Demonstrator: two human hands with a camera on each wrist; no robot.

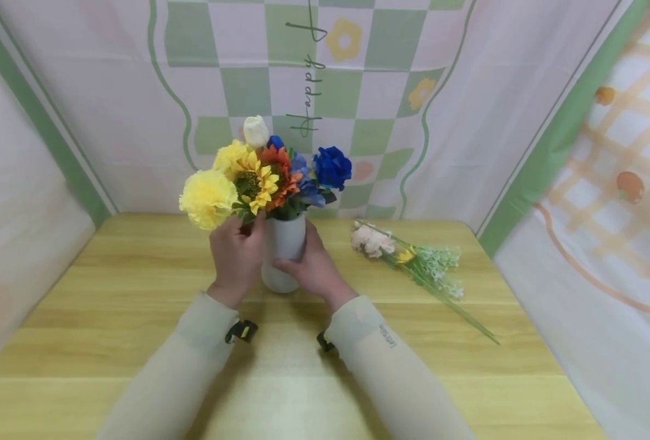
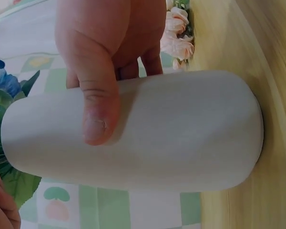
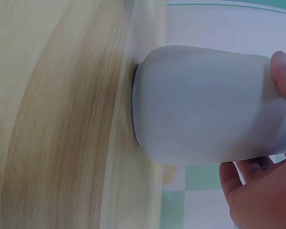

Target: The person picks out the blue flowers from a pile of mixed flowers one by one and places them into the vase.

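Note:
A white vase stands upright on the table, holding artificial flowers. My right hand grips its side, the thumb across the front in the left wrist view. At the vase's mouth, my left hand has curled fingers and pinches a flower stem, mostly hidden by the fingers. Above that hand are a yellow carnation and a yellow sunflower. An orange flower, a white tulip and a blue rose complete the visible bunch. In the right wrist view the vase base meets the table.
Right of the vase, more artificial flowers lie on the wooden table: pale pink blooms, a small yellow flower and white-green sprigs with long stems. Behind hangs a checked cloth; further cloths flank both sides.

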